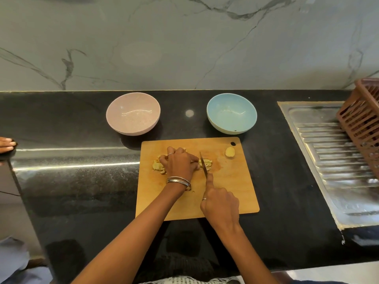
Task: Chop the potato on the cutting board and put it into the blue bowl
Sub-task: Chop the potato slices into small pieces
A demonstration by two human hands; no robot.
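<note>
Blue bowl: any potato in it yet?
Empty. The blue bowl shows only its bare inside; the potato pieces lie on the cutting board.

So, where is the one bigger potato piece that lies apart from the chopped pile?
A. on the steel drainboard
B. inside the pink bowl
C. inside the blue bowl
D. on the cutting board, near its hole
D: the potato piece lies on the cutting board, beside the corner hole.

Both arms were bare, no sleeves, the left hand [180, 162] had a silver ring plus a couple of thin silver bangles at the wrist, and the right hand [221, 203] wore one ring too.
</note>
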